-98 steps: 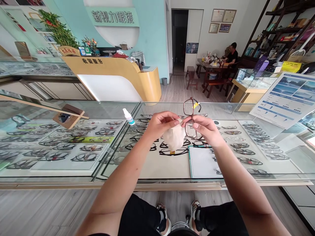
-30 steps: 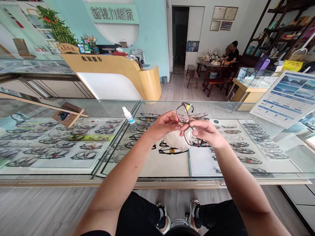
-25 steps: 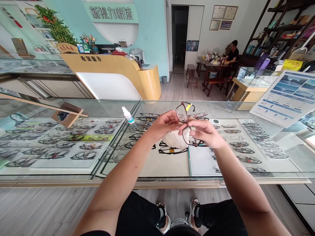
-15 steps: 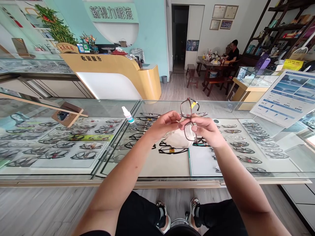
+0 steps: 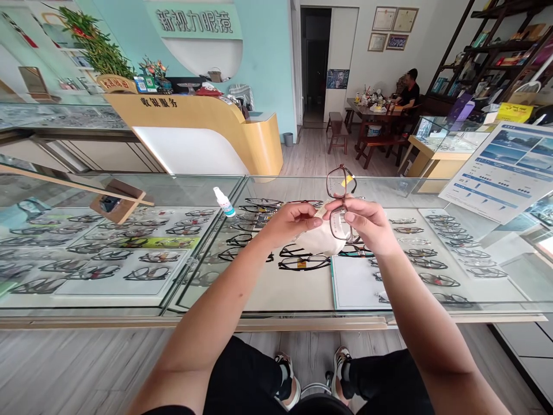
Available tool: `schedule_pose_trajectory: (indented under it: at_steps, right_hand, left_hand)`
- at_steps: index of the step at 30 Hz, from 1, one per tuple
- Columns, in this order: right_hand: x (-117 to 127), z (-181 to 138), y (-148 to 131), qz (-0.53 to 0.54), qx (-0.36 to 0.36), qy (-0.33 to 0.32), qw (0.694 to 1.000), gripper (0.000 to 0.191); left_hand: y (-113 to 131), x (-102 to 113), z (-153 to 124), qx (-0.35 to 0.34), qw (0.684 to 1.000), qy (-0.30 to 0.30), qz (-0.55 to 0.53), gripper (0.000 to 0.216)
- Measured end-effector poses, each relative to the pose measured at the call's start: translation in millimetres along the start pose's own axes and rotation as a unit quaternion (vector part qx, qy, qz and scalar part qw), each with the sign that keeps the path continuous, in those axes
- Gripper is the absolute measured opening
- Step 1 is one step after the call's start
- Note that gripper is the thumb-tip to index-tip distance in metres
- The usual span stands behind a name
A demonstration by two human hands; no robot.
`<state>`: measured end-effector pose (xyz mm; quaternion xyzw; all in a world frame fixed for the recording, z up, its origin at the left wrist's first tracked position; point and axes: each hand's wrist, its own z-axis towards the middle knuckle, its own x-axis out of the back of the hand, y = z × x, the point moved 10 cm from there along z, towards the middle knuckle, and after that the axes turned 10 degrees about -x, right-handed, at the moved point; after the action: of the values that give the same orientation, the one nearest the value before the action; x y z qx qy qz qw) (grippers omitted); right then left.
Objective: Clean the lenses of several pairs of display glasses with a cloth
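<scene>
My right hand (image 5: 367,222) pinches a pair of eyeglasses (image 5: 332,183) near the bridge, above the glass counter. The frame is turned on end, one lens above the other, and a yellow tag (image 5: 347,180) shows by the upper lens. My left hand (image 5: 296,223) is closed, with thumb and fingers on a pale cleaning cloth (image 5: 322,241) that hangs below the fingertips. A small gap separates the left fingertips from the glasses. Under both hands, more eyeglasses (image 5: 305,263) lie in rows in the display case.
A white spray bottle (image 5: 224,203) with a blue label stands on the glass counter (image 5: 276,187). To its left is a wooden box-like stand (image 5: 117,200). A printed sign (image 5: 501,170) leans at the right. Farther back, a person (image 5: 409,91) sits at a table.
The glasses and my right hand have shifted slightly right and the upper lens has turned a little. My left fingers have come away from the glasses, leaving a gap.
</scene>
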<state>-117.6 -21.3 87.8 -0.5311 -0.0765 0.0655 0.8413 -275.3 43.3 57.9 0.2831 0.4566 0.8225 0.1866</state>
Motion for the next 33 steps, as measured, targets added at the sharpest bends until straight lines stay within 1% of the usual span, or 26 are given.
schedule_pose_trajectory:
  at_steps: [3, 6, 8, 11, 21, 24, 28, 30, 33]
  right_hand:
    - [2.4, 0.6, -1.3, 0.023, -0.009, 0.007, 1.000, 0.031]
    - [7.7, 1.4, -5.7, 0.055, -0.019, 0.032, 0.998, 0.037]
    - [11.4, 1.6, -9.1, 0.067, -0.020, 0.049, 0.996, 0.040]
    - [15.6, 1.2, -13.9, 0.067, -0.008, 0.064, 0.996, 0.040]
    - [26.1, 0.4, -19.2, 0.074, 0.018, 0.090, 0.993, 0.036]
    - [32.6, -0.1, -17.9, 0.062, 0.011, 0.114, 0.991, 0.040]
    - [41.1, -0.8, -20.0, 0.049, 0.010, 0.139, 0.989, 0.045]
    - [46.0, -1.7, -21.4, 0.052, 0.011, 0.159, 0.986, 0.044]
    - [51.2, -2.8, -20.9, 0.063, 0.005, 0.185, 0.981, 0.043]
  left_hand:
    - [4.3, -1.0, 0.4, -0.006, 1.000, -0.009, 0.005, 0.065]
    - [5.2, -5.7, 0.3, 0.005, 0.999, -0.034, -0.022, 0.069]
    - [5.3, -7.1, 0.5, 0.008, 0.998, -0.043, -0.036, 0.068]
    - [3.9, -5.0, 1.4, 0.013, 0.998, -0.039, -0.040, 0.067]
    - [0.6, 2.0, 3.5, 0.000, 0.999, -0.042, 0.025, 0.065]
    - [-1.0, -1.0, 2.5, -0.006, 0.998, -0.061, 0.019, 0.062]
    - [-8.4, -6.4, 0.2, 0.014, 0.996, -0.089, -0.021, 0.059]
    - [-11.4, -6.7, 0.2, 0.020, 0.995, -0.092, -0.022, 0.059]
    - [-12.1, -4.5, 1.9, 0.016, 0.997, -0.081, -0.009, 0.061]
